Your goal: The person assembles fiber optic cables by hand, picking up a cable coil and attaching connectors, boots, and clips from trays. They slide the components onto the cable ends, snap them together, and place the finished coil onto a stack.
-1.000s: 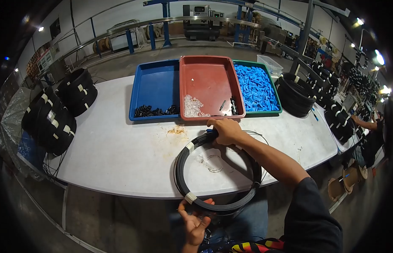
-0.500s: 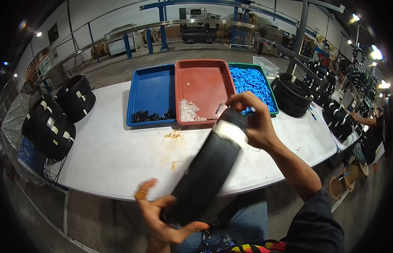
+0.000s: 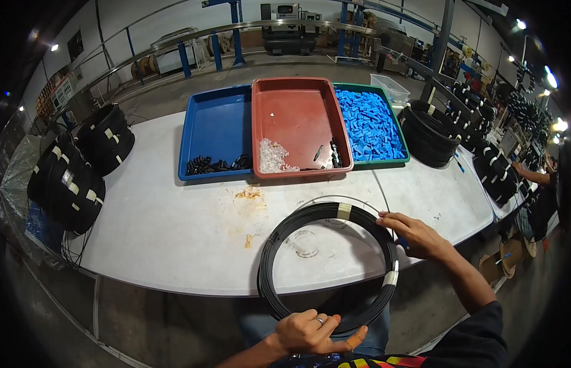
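A black cable coil (image 3: 268, 260) with pale tape bands lies nearly flat at the table's front edge, its near part overhanging. My left hand (image 3: 316, 332), wearing a ring, has its fingers wrapped round the near rim. At the right rim my right hand (image 3: 414, 235) pinches the loose black cable end, which rises from the coil towards the trays. Something small and blue shows under the right fingers; what it is cannot be made out.
A blue tray (image 3: 218, 91) holds black pieces, a red tray (image 3: 295, 122) clear and black pieces, a green tray (image 3: 401, 147) blue pieces. More coils stand left (image 3: 68, 187) and right (image 3: 428, 136) on the white table (image 3: 175, 233). Another person's arm (image 3: 531, 174) shows far right.
The coil has gone from upright and tilted to nearly flat on the table edge. My left hand has closed on its near rim. My right hand has moved down and right, to the loose cable.
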### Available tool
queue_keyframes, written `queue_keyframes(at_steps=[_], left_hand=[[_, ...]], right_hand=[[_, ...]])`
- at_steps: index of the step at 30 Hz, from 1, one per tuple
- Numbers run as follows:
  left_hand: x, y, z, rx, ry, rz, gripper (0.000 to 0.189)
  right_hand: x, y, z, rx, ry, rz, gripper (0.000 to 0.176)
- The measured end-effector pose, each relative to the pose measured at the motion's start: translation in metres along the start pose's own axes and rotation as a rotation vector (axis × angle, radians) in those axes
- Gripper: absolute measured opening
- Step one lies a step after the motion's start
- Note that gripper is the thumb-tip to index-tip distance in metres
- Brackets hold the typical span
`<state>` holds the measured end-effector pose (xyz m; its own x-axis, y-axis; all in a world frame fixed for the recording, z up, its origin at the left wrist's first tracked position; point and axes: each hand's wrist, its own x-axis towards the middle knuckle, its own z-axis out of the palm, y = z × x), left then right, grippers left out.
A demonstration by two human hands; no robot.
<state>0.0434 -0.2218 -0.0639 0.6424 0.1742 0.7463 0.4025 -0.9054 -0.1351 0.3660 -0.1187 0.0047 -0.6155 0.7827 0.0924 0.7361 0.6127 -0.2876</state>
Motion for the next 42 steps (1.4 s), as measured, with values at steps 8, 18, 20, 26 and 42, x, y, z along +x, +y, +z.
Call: queue_keyframes(at_steps=[8, 18, 20, 26, 42], left_hand=[[-0.016, 0.004, 0.015, -0.016, -0.090, 0.063, 0.047], [-0.001, 0.010, 0.010, 0.008, -0.157, -0.012, 0.059], [0.003, 0.015, 0.013, 0.002, -0.168, -0.045, 0.060], [0.011, 0.039, 0.027, 0.063, -0.236, -0.082, 0.063], [0.030, 0.051, 0.006, -0.148, -0.419, -0.079, 0.051]], right_hand=[[-0.011, 0.017, -0.008, 0.202, -0.255, 0.286, 0.080], [0.070, 0.004, 0.027, 1.151, 0.467, 0.633, 0.026], [0.093, 0.007, 0.030, 1.160, 0.467, 0.623, 0.024], [0.143, 0.017, 0.053, 1.157, 0.416, 0.612, 0.010], [0.199, -0.025, 0.070, 0.982, 0.245, 0.279, 0.009]])
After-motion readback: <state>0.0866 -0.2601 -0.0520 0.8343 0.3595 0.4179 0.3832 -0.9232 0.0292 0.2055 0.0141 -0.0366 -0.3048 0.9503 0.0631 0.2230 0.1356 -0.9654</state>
